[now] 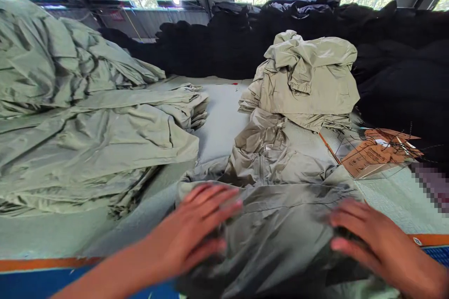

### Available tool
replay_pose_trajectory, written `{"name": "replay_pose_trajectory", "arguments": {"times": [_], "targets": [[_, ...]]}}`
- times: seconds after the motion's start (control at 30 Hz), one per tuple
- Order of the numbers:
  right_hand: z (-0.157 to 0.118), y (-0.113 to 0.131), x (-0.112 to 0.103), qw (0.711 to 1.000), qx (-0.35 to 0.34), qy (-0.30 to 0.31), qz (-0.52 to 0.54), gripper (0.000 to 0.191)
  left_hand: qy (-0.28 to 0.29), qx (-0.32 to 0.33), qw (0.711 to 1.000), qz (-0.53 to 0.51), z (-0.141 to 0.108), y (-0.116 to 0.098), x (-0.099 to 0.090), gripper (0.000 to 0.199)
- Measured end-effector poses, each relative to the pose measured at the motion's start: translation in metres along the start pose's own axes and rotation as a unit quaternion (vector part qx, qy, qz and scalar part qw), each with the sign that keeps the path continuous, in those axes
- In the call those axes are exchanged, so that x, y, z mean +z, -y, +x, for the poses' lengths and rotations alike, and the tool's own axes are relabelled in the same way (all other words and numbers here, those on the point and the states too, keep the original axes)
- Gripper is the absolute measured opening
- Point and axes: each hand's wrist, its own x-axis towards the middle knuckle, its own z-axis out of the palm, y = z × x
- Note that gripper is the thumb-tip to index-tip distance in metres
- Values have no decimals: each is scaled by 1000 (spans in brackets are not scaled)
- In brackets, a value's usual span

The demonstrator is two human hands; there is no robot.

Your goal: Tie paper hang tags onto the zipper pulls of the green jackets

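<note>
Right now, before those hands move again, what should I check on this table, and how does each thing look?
Hands on the cloth: ok, the left hand and right hand both rest on the grey-green jacket.
Firm grip: cannot tell, the thumbs are hidden.
Jacket smooth: not ok, it is wrinkled under the hands.
Pale green pile clear of the hands: ok, it lies to the left, apart from them.
Tan stack clear of the hands: ok, it sits farther along the table.
Cardboard sheet clear of the hands: ok, it lies beyond the right hand.
</note>
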Motion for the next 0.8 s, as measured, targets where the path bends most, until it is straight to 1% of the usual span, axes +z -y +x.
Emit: {"name": "replay_pose_trajectory", "arguments": {"times": [0.03, 0.07, 0.1, 0.17, 0.2, 0.23, 0.3, 0.37, 0.43, 0.5, 0.53, 0.6, 0.67, 0.73, 0.8], "targets": [[20, -2, -5, 1000, 0, -1, 0, 39, 0, 0, 1000, 9, 23, 10, -9, 59], [39, -4, -7, 1000, 0, -3, -2, 50, 4, 1, 1000, 11, 46, 21, -13, 56], [56, -6, -5, 1000, 2, 6, -2, 58, 21, 7, 1000, 8, 69, 31, -14, 56], [79, -11, 3, 999, 7, 53, 5, 68, 60, 20, 998, -2, 105, 50, -5, 63], [84, -13, 9, 997, 9, 82, 12, 70, 83, 18, 996, 0, 117, 59, 1, 67], [86, -15, 13, 994, 12, 106, 19, 70, 101, 2, 995, 7, 124, 67, 8, 71], [79, -21, 16, 990, 20, 133, 32, 69, 126, -35, 991, 22, 128, 81, 19, 78], [72, -25, 10, 988, 25, 143, 44, 66, 137, -51, 989, 26, 126, 90, 22, 79], [73, -27, 0, 987, 27, 147, 57, 62, 133, -48, 989, 28, 130, 91, 18, 79], [87, -26, -6, 989, 22, 130, 68, 62, 114, -29, 992, 37, 146, 85, 15, 80], [97, -24, -6, 991, 17, 115, 70, 65, 103, -9, 994, 41, 157, 80, 16, 81], [119, -23, 1, 993, 7, 92, 68, 72, 96, 49, 993, 39, 179, 70, 22, 83], [135, -25, 14, 993, 8, 94, 64, 74, 107, 88, 990, 24, 195, 64, 34, 82], [141, -29, 24, 993, 10, 99, 70, 73, 123, 100, 987, 14, 202, 62, 43, 81], [139, -33, 24, 992, 8, 95, 88, 71, 134, 96, 986, 17, 205, 63, 47, 83]]}}
